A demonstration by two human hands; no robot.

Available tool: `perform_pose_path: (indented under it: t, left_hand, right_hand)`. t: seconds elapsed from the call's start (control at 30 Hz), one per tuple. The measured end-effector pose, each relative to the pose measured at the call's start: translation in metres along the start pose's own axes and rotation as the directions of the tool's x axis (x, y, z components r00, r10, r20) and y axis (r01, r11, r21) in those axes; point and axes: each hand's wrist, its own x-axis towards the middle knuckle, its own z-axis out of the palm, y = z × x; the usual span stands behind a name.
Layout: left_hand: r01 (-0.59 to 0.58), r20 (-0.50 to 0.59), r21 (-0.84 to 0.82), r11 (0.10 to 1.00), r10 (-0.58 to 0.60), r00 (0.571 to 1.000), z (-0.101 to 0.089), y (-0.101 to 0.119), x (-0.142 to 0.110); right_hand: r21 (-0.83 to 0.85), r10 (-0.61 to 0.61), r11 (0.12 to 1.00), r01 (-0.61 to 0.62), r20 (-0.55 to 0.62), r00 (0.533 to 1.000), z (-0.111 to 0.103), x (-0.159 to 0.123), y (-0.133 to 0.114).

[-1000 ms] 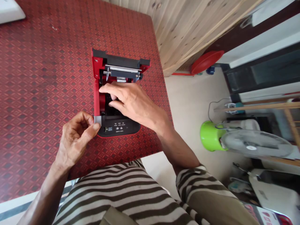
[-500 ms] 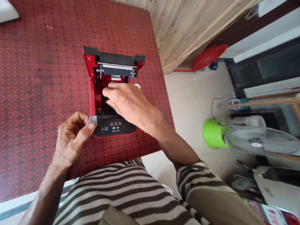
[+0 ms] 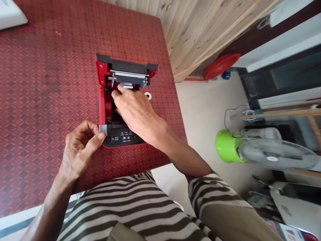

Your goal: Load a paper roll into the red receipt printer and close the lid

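- So the right hand [image 3: 137, 112] is covering a good chunk of the well [image 3: 116, 117] in the red-and-black device [image 3: 102, 107]; its fingertips are partly hiding in there, so I can't tell if they're gripping anything or how far apart they're sitting.
- Print on the panel [image 3: 125, 138] is coming out too tiny to read, and the right hand and forearm are blocking part of the device's right side.
- A white thing [image 3: 11, 15] is getting cut off at the top left corner, can't say what it is.
- Counting up: two bare hands are working, one device is sitting on the red patterned bench [image 3: 45, 100], one lid [image 3: 130, 66] is standing open with one dark roller [image 3: 129, 79] showing, and one white ring [image 3: 148, 96] is lying just beside the device, on its right.
- Off the bench, one green bucket [image 3: 227, 145] and one fan [image 3: 278, 155] are showing.
- Left hand [image 3: 79, 149] is pinching the grey tab [image 3: 103, 129] at the device's near left corner, thumb and finger clamping on it, other fingers curling in.
- Right hand is reaching in from the right, palm down, fingers bending, index side near the roller.
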Motion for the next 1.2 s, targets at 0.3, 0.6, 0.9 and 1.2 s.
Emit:
perform_pose_path:
  t: [0.3, 0.6, 0.9, 1.2]
  left_hand:
    - [0.045, 0.032, -0.009, 0.999, -0.044, 0.998, -0.003, -0.001, -0.001]
    - [0.025, 0.016, 0.01, 1.0, -0.025, 1.0, 0.0, 0.001, 0.0]
    - [0.029, -0.001, 0.043, 0.999, -0.029, 1.0, 0.001, 0.008, -0.001]
    - [0.043, -0.041, 0.092, 0.995, -0.04, 0.998, 0.003, 0.01, -0.002]
  right_hand:
    - [0.019, -0.014, 1.0, 0.013, 0.05, 0.999, -0.005, 0.001, 0.0]
    - [-0.025, -0.071, 0.997, 0.072, 0.041, 0.997, -0.002, 0.004, 0.001]
    - [-0.022, -0.133, 0.991, 0.133, -0.006, 0.991, -0.001, -0.004, 0.014]
    - [0.188, -0.163, 0.964, 0.188, -0.14, 0.977, -0.012, -0.032, 0.03]
